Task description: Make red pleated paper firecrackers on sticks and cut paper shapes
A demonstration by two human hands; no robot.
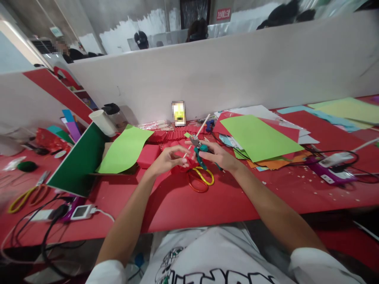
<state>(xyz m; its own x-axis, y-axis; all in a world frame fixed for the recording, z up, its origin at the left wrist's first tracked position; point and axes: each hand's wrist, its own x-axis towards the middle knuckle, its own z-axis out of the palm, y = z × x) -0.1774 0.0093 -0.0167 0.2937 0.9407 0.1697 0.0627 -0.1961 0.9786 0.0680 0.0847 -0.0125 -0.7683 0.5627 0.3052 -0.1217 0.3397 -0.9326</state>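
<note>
My right hand [217, 156] is wrapped round teal-handled pliers [200, 150], whose metal jaws point up and to the left. A thin pale stick [204, 124] slants up past the jaws, its lower part running down toward my left hand [170, 158]. The fingers of my left hand are curled near the stick's lower end, over red crepe paper [177, 167]; whether they pinch the stick is too small to tell. Just below both hands, scissors with yellow and orange handles [211, 177] lie on the red table [189, 209].
Green sheets [260, 138] [126, 150] lie on both sides. A dark green board [77, 165] leans at the left beside a white roll [103, 122]. A lit phone [179, 113] stands against the white partition [207, 79]. Power strips [330, 173] with cables lie at both sides.
</note>
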